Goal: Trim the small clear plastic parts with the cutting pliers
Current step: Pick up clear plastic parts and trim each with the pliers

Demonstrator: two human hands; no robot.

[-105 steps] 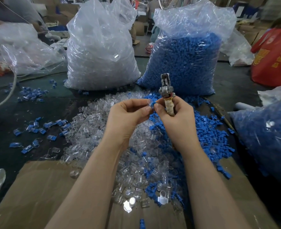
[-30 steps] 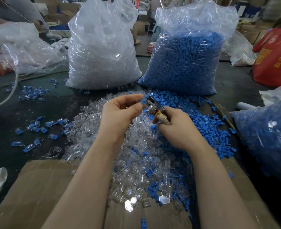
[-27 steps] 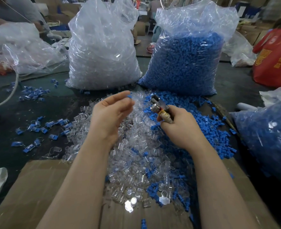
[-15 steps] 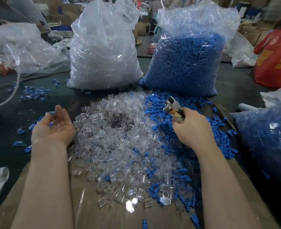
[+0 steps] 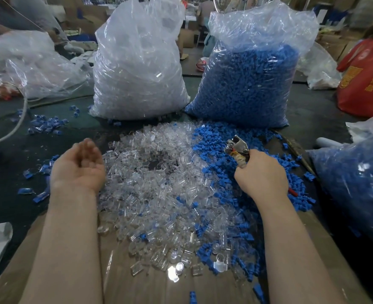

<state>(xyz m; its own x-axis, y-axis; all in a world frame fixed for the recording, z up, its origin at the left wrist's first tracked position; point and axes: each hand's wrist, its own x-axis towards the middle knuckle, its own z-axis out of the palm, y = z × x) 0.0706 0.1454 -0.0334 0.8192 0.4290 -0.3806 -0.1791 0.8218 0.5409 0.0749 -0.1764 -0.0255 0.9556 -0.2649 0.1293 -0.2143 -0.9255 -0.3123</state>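
The pile of clear parts (image 5: pixel 159 189) is the landmark here. It lies on a sheet of brown cardboard (image 5: pixel 137 286) on the table (image 5: pixel 5 150), close to the person, so both hands can reach it without stretching.

Just left of the pile is the left hand (image 5: pixel 79 166). Its palm faces up and its fingers are loose and spread. It holds nothing that I can see. It looks ready to go back to the pile for a new part.

Just right of the pile, over a heap of blue parts (image 5: pixel 220 150), is the right hand (image 5: pixel 261 174). Its fingers are wrapped round the handles of the cutting pliers (image 5: pixel 237 148). The metal tip points up and toward the pile, so the tool stays ready for the next snip.

Further left of the pile, loose blue-capped pieces (image 5: pixel 45 126) lie on the dark table, likely the finished ones.

Behind the pile stand two big bags, one of clear parts (image 5: pixel 137 73) and one of blue parts (image 5: pixel 247 84).

A second ago the hands were together over the pile, with the left hand pinching a small piece at the pliers. Half a second ago the left hand was out among the pieces on the left. Now it has swung back next to the pile, and the right hand has moved a little right.
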